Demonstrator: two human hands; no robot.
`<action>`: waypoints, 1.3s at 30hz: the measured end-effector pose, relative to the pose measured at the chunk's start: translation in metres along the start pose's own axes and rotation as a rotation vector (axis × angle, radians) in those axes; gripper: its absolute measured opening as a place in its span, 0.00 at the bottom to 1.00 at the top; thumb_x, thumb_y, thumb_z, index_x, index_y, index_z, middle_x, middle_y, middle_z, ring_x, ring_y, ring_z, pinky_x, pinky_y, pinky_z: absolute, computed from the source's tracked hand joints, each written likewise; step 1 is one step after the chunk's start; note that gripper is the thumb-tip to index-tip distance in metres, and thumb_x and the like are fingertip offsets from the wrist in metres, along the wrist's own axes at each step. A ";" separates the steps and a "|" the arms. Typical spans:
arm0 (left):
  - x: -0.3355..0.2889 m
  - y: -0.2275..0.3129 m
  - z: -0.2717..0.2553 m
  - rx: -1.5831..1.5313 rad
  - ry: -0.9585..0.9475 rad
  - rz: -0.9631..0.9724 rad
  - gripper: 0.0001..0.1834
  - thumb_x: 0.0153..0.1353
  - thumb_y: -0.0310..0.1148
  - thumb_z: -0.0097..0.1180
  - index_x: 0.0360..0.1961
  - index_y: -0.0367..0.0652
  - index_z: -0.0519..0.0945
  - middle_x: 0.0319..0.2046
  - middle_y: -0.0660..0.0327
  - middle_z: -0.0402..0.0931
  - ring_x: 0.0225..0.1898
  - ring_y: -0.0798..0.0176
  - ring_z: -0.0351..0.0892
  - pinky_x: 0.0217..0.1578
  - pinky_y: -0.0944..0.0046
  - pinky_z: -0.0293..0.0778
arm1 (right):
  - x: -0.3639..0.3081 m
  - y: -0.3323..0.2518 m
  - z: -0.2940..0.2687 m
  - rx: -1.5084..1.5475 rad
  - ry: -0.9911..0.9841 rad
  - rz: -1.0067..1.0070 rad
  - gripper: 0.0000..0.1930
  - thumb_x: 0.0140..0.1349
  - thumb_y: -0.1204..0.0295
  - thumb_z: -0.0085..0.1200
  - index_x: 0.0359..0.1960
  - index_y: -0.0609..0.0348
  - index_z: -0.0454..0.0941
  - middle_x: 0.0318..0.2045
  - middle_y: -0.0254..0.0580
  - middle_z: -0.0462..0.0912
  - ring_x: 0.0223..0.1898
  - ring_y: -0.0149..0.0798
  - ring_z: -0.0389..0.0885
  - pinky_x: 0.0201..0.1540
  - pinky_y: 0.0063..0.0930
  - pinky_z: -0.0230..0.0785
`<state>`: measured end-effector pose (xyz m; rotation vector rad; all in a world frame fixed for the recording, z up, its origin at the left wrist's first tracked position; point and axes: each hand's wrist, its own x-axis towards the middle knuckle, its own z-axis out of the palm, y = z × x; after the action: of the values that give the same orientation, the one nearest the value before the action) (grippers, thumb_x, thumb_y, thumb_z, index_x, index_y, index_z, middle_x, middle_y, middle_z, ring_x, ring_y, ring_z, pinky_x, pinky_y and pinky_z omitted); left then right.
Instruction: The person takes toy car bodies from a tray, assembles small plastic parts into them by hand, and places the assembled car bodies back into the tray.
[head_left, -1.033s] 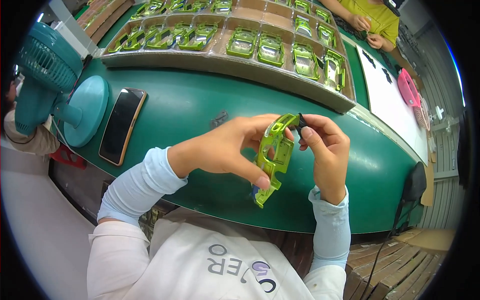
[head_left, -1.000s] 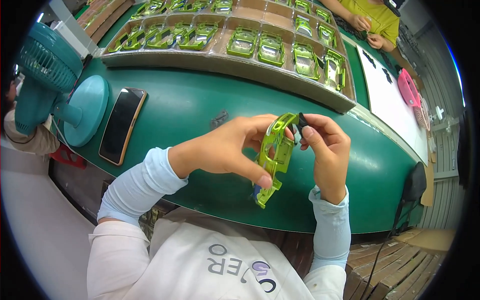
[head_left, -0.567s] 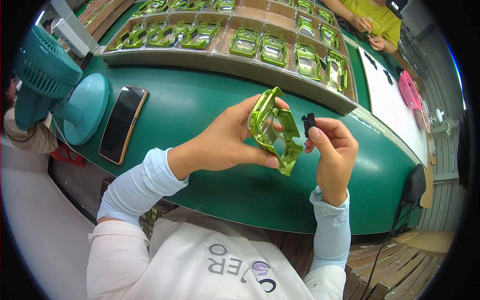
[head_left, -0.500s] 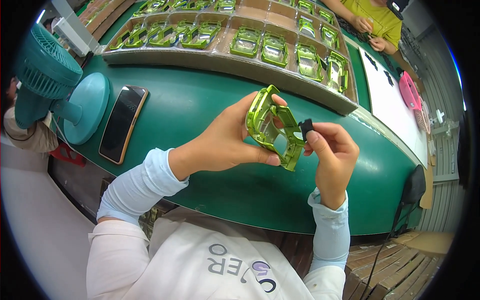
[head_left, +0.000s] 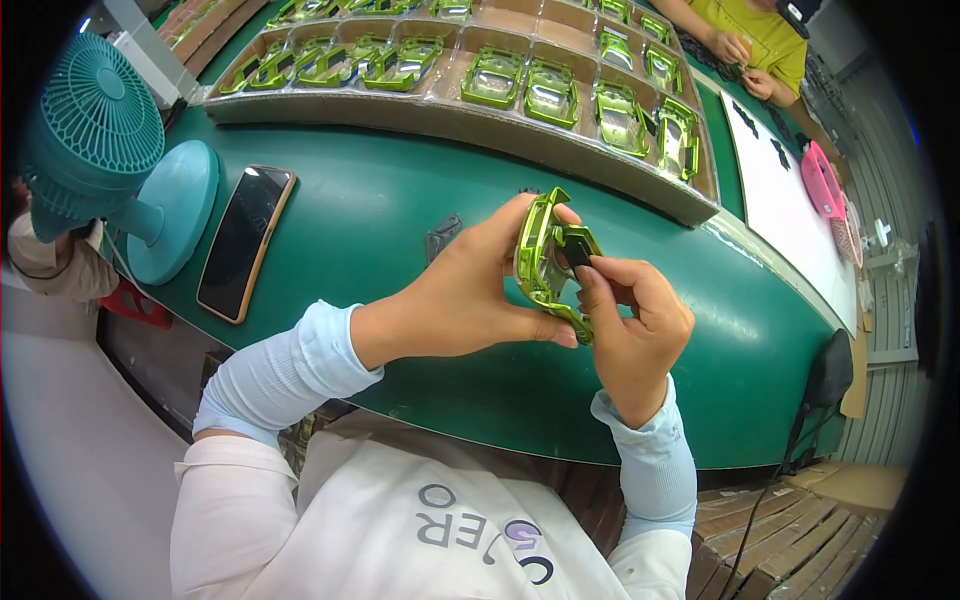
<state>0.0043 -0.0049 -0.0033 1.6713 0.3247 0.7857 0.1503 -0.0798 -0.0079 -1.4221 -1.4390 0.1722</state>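
Observation:
My left hand (head_left: 480,285) grips a shiny green plastic frame (head_left: 535,255) by its edges, tilted on its side above the table. Between thumb and fingers, my right hand (head_left: 640,320) pinches a small black piece (head_left: 577,250). That piece sits against the inner side of the frame's right-hand wall; whether it is seated there I cannot tell. Part of the frame is hidden behind my fingers. On the table just beyond my left hand lies a small dark grey part (head_left: 443,235).
A cardboard tray (head_left: 430,122) with clear compartments holds several similar green frames at the back. To the left stand a teal fan (head_left: 100,120) and a phone (head_left: 245,245) on the green table (head_left: 390,200). Another person (head_left: 760,50) works at far right, near a pink basket (head_left: 822,180).
My right hand has moved left, bringing the black piece from outside the frame to its inner wall. The frame has shifted slightly right and turned. The dark grey part has come into sight.

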 end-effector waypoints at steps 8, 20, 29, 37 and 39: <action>0.000 -0.001 -0.001 0.005 -0.014 -0.020 0.35 0.37 0.23 0.67 0.47 0.38 0.61 0.40 0.60 0.68 0.44 0.68 0.70 0.48 0.66 0.69 | -0.001 0.000 0.001 -0.049 0.011 -0.026 0.05 0.45 0.83 0.57 0.25 0.64 0.75 0.19 0.42 0.76 0.19 0.34 0.77 0.21 0.21 0.67; -0.002 -0.006 0.002 0.159 -0.051 -0.028 0.40 0.34 0.31 0.72 0.50 0.39 0.63 0.42 0.61 0.68 0.44 0.66 0.70 0.46 0.66 0.68 | 0.000 0.000 0.000 -0.094 -0.007 0.023 0.06 0.44 0.79 0.60 0.20 0.62 0.73 0.15 0.41 0.75 0.15 0.34 0.74 0.19 0.22 0.65; -0.003 -0.005 0.002 0.194 -0.035 0.001 0.39 0.34 0.31 0.71 0.49 0.37 0.63 0.42 0.59 0.69 0.43 0.65 0.72 0.45 0.65 0.70 | 0.008 0.002 0.001 -0.176 -0.016 -0.071 0.06 0.42 0.79 0.58 0.22 0.63 0.73 0.18 0.42 0.75 0.22 0.36 0.76 0.23 0.25 0.65; -0.003 -0.001 -0.003 0.355 -0.144 0.017 0.37 0.35 0.29 0.70 0.48 0.36 0.65 0.41 0.57 0.69 0.42 0.64 0.73 0.43 0.64 0.71 | 0.007 0.002 -0.005 -0.037 -0.178 0.033 0.04 0.44 0.80 0.56 0.23 0.64 0.75 0.19 0.42 0.75 0.22 0.37 0.76 0.23 0.24 0.65; -0.002 -0.002 -0.002 0.276 -0.112 -0.038 0.37 0.35 0.28 0.70 0.49 0.36 0.64 0.42 0.58 0.69 0.43 0.65 0.72 0.44 0.64 0.70 | 0.010 0.006 0.000 0.019 -0.144 0.008 0.04 0.44 0.80 0.56 0.22 0.65 0.74 0.19 0.42 0.75 0.20 0.36 0.76 0.23 0.24 0.65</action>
<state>0.0021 -0.0044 -0.0055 1.9535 0.3994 0.6376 0.1568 -0.0696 -0.0070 -1.4241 -1.5448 0.2977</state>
